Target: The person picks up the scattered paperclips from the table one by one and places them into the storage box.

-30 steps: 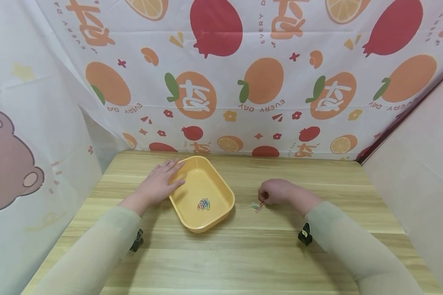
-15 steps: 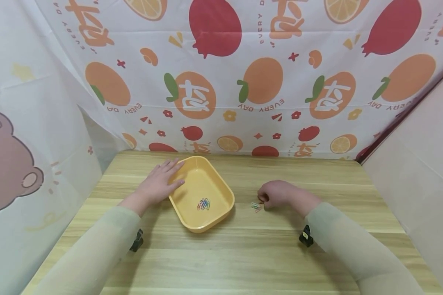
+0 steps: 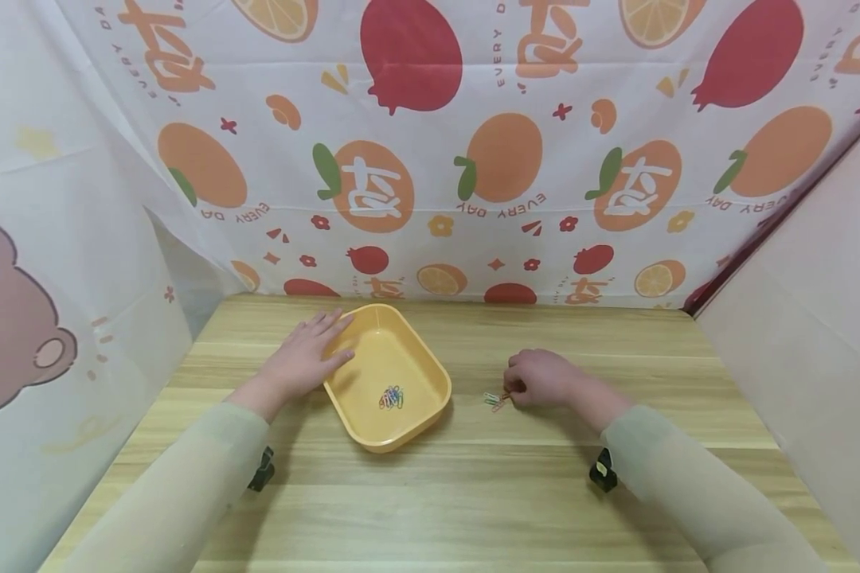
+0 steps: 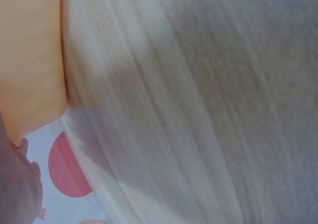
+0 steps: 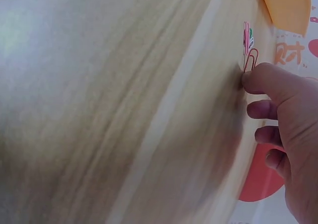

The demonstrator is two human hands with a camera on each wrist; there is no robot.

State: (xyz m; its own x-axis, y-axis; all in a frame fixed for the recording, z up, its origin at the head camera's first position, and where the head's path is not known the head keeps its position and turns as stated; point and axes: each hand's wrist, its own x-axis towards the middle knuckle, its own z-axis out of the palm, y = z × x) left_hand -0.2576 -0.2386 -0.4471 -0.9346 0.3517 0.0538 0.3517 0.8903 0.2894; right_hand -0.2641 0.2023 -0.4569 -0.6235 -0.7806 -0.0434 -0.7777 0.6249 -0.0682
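My left hand [image 3: 304, 358] rests on the left rim of a yellow plastic tray [image 3: 423, 350], its fingers spread over the edge. Inside the tray lies a small heap of coloured paper clips [image 3: 392, 397]. To the right of the tray, my right hand [image 3: 545, 377] pinches a red paper clip [image 5: 255, 53] between thumb and index finger, close over the table. Its other fingers are bent and hold nothing. Just beyond the red clip, a pink paper clip [image 5: 246, 37] and a green paper clip [image 5: 251, 35] lie on the wood. In the left wrist view, only part of the left hand shows beside the tray's wall.
The wood-grain table [image 3: 459, 509] ends at a fruit-print cloth [image 3: 437, 175] along the back. A pale sheet with a bear print [image 3: 14, 326] hangs at the left, and a plain pale sheet [image 3: 810, 318] at the right.
The head view has shifted slightly. My right hand has moved a little to the right, and the red paper clip shows more clearly at its fingertips. My left hand stays on the tray.
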